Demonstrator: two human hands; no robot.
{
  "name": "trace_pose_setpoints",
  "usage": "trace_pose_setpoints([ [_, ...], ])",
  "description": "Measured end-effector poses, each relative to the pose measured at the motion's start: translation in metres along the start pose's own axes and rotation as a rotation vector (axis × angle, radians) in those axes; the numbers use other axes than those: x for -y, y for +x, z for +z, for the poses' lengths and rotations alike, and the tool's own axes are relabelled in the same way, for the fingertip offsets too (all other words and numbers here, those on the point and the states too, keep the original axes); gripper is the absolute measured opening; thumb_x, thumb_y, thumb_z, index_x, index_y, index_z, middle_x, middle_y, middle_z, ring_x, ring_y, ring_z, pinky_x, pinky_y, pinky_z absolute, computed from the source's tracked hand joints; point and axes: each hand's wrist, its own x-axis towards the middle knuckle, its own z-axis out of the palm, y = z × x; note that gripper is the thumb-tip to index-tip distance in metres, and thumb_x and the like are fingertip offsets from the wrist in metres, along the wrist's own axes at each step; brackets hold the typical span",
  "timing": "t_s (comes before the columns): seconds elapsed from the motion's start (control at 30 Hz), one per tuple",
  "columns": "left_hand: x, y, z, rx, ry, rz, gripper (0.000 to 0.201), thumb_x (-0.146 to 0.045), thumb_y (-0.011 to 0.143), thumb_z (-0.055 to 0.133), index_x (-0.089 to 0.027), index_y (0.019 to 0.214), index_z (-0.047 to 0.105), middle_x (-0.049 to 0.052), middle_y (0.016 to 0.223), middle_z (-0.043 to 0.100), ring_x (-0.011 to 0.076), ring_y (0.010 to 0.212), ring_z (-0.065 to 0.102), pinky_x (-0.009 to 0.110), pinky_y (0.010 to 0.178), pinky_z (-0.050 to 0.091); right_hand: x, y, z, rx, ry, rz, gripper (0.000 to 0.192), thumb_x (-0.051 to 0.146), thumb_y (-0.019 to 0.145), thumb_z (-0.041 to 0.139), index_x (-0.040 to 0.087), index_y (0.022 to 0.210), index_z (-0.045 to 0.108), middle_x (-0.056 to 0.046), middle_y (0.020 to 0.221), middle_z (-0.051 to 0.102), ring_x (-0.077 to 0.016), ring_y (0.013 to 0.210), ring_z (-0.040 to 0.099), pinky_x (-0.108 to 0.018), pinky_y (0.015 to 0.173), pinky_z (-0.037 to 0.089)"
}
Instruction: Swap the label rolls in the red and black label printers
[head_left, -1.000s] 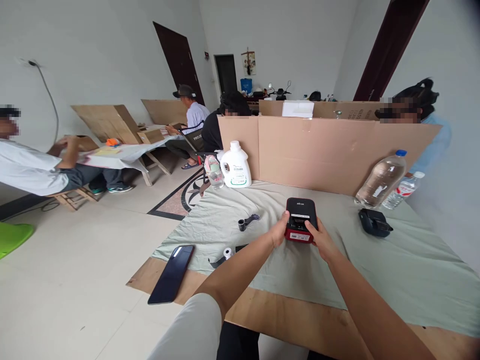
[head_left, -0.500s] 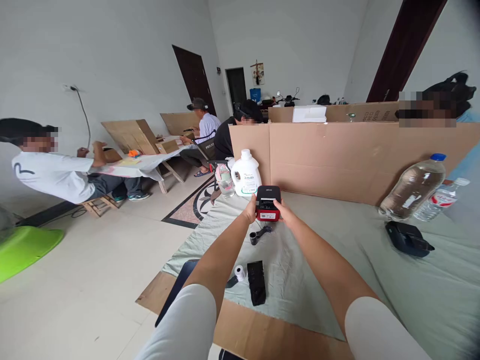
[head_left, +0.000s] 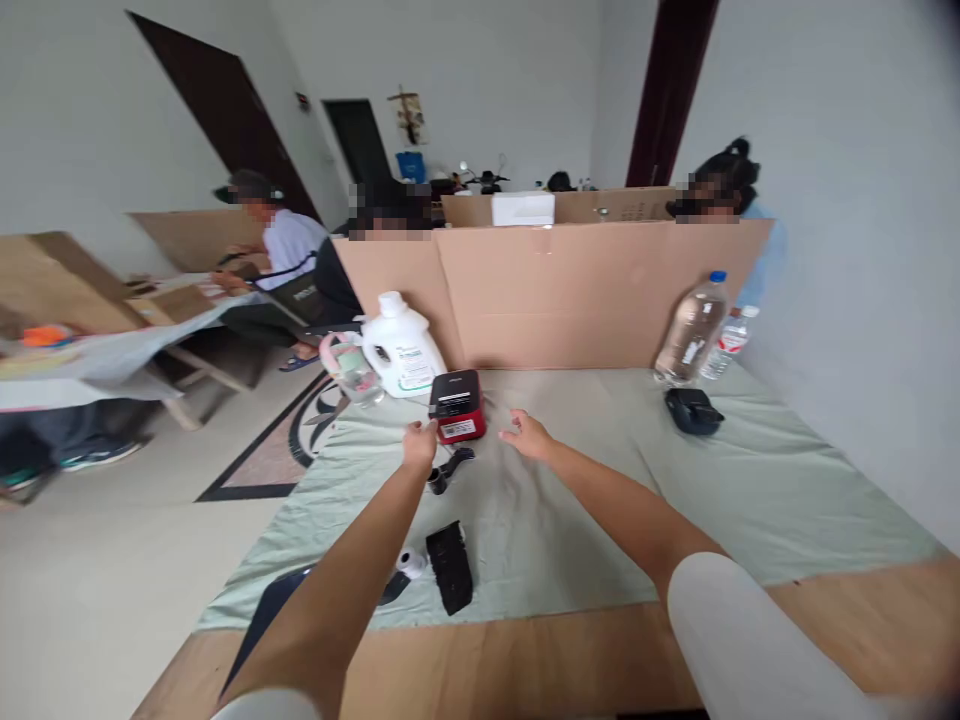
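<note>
A small red and black printer (head_left: 457,408) with a white label on its front rests on the cloth. My left hand (head_left: 420,443) is at its near left corner, fingers partly curled; whether it still touches the printer I cannot tell. Apart from the printer, on its right, my right hand (head_left: 529,436) is open with fingers spread and holds nothing. Below the printer lies a short dark roll with a strap (head_left: 448,470). Closer to me are a white paper roll (head_left: 410,563) and a black wrapped packet (head_left: 450,567).
A white detergent jug (head_left: 405,350) and a clear bottle (head_left: 358,380) stand behind the printer. Cardboard (head_left: 570,300) walls the far edge. Two water bottles (head_left: 694,325) and a black case (head_left: 694,411) are at right. Other people sit beyond.
My right hand has let go of the printer and drawn away to the right. The printer now stands on the cloth, and my left hand has loosened. The view has turned right.
</note>
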Motion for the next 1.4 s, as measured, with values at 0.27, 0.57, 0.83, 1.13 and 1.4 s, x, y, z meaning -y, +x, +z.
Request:
trace_pose_setpoints([
  [0.27,0.033,-0.115,-0.009,0.201,-0.107,0.395,0.039,-0.037,0.074,0.059,-0.02,0.109,0.055,0.009,0.116,0.054,0.0246,0.112,0.051,0.039,0.092,0.044,-0.085,-0.072,-0.216,-0.905,-0.708,0.147,0.076,0.045,0.071,0.064,0.015,0.134,0.037,-0.02,0.141,0.033,-0.0358,0.129,0.028,-0.05,0.103,0.025],
  [0.57,0.039,-0.223,0.028,0.505,-0.161,0.426,0.023,-0.027,0.077,0.054,-0.019,0.098,0.06,0.008,0.106,0.06,0.0198,0.1,0.056,0.033,0.083,0.046,-0.144,-0.078,-0.278,-0.753,-0.569,0.642,0.111,0.058,0.057,0.073,0.015,0.144,0.018,-0.024,0.129,0.042,-0.0386,0.119,0.044,-0.047,0.095,0.037],
  [0.83,0.055,-0.246,0.029,0.715,-0.087,0.474,0.015,-0.023,0.078,0.05,-0.018,0.086,0.062,0.006,0.091,0.063,0.0167,0.086,0.058,0.03,0.075,0.047,-0.151,-0.073,-0.278,-0.842,-0.528,0.62,0.11,0.047,0.056,0.077,0.0,0.139,0.022,-0.03,0.13,0.041,-0.038,0.122,0.042,-0.041,0.101,0.035],
  [1.13,0.029,-0.237,0.055,0.802,-0.01,0.359,0.018,-0.022,0.077,0.052,-0.019,0.091,0.064,0.006,0.096,0.066,0.0167,0.086,0.06,0.03,0.079,0.047,-0.093,-0.119,-0.202,-0.645,-0.488,0.318,0.105,0.049,0.057,0.074,0.01,0.14,0.024,-0.021,0.13,0.047,-0.0326,0.121,0.046,-0.038,0.1,0.038],
  [1.4,0.014,-0.217,0.103,0.672,-0.037,0.156,0.043,-0.013,0.079,0.05,-0.015,0.121,0.056,0.011,0.123,0.059,0.0202,0.106,0.057,0.035,0.098,0.042,-0.06,-0.166,-0.082,-0.544,-0.486,0.076,0.1,0.051,0.058,0.073,0.012,0.138,0.028,-0.02,0.118,0.052,-0.0356,0.11,0.051,-0.043,0.093,0.041],
])
